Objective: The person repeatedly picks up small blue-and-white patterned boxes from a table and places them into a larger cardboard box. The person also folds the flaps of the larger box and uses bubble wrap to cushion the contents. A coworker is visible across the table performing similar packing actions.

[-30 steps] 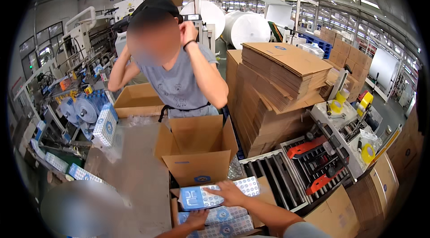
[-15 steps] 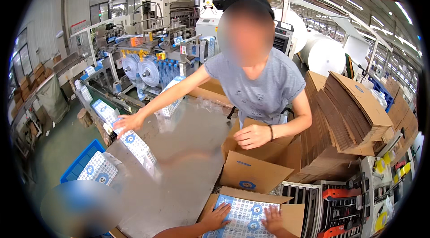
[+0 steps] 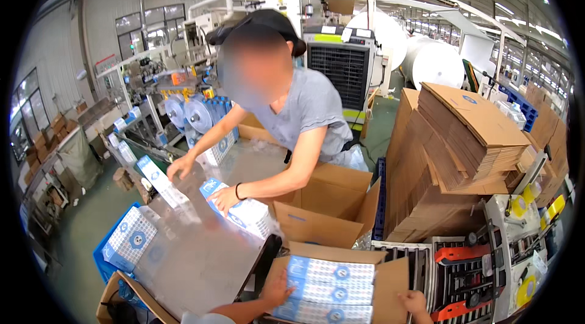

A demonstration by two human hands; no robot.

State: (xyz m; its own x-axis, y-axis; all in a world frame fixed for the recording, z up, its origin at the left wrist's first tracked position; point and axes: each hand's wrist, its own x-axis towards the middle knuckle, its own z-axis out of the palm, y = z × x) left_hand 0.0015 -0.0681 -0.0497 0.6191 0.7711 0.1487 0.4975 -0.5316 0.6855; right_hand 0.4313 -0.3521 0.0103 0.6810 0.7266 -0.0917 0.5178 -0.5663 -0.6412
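An open cardboard carton stands before me, filled with white-and-blue patterned packs lying in rows. My left hand lies against the left end of the packs, its fingers partly stretched and apart. At the carton's right side my right hand is closed on the edge of the folded-out flap. Across the metal table, a co-worker in a grey shirt has one hand on a group of similar packs and the other by a long row of packs.
An open carton stands just beyond mine. Stacked flat cardboard rises at the right, near a roller conveyor with red parts. A blue crate and packs sit at the table's left edge.
My left hand has slid left off the packs' top, and my right hand has moved right to the flap. The co-worker has leaned left and put a hand on a group of packs.
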